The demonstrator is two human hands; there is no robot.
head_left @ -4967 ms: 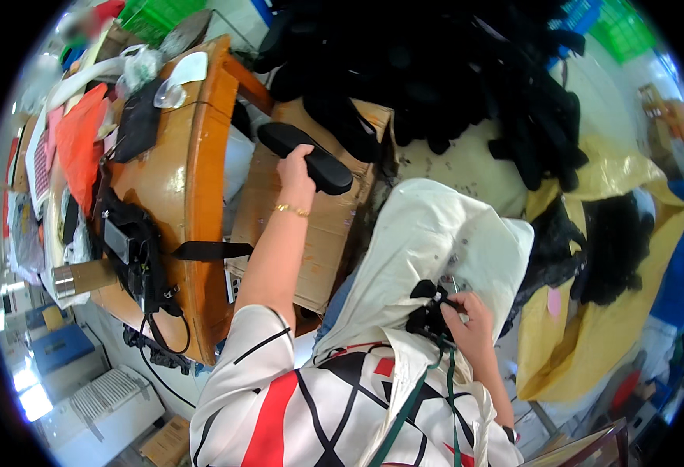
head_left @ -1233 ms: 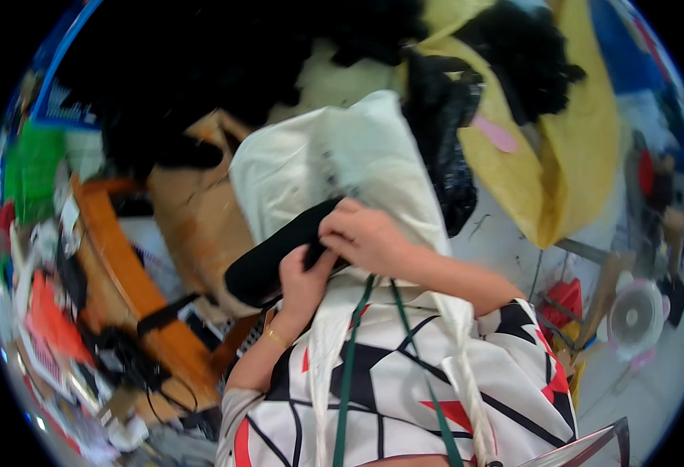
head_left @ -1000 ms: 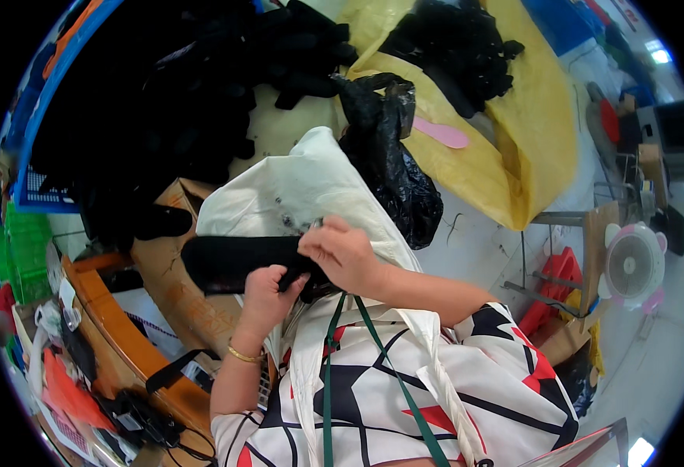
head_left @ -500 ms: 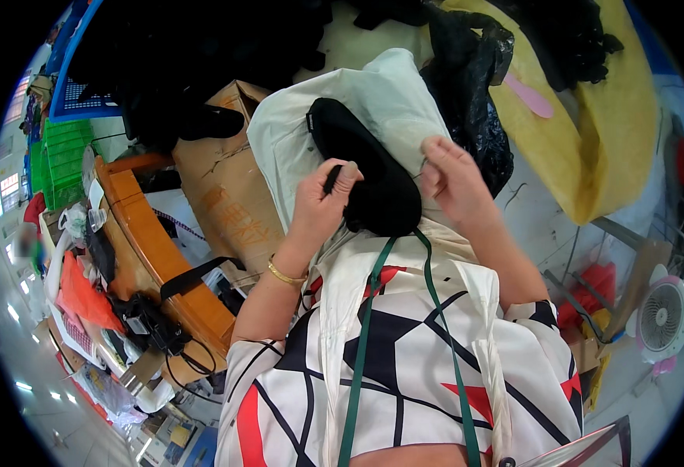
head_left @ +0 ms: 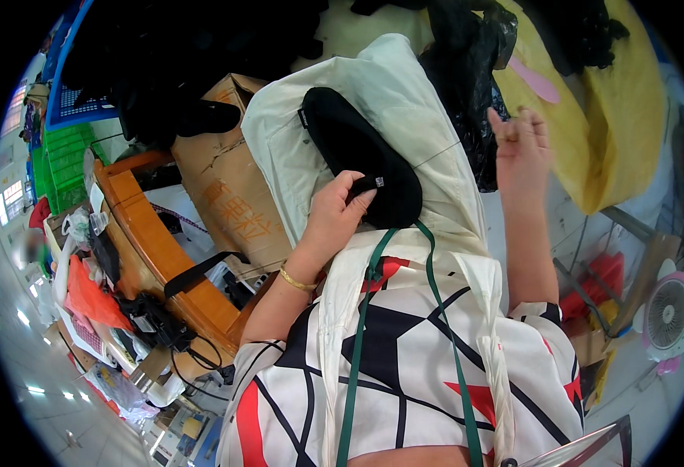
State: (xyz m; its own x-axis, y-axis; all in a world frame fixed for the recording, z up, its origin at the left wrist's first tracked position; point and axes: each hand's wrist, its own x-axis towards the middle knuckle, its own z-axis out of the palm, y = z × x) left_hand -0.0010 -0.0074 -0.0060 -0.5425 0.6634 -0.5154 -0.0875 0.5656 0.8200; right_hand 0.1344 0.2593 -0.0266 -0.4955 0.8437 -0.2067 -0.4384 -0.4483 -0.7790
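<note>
A black fabric slipper lies on the white cloth over my lap, its toe end pointing up and left. My left hand pinches the slipper's edge between thumb and fingers, beside a small pale tag. Out to the right, my right hand is raised with its fingertips together. A thin dark thread runs from the slipper across the cloth in a straight line toward those fingertips. Whether a needle is on it is too small to tell.
Black items fill a blue crate at the far left, above a cardboard box. A wooden bench stands left. Beyond my right hand lie a black plastic bag and yellow sheeting; a fan is lower right.
My right hand has swung away from the slipper, up and to the right, and the thread now shows stretched out. My left hand has shifted slightly right and down along with the slipper's edge.
</note>
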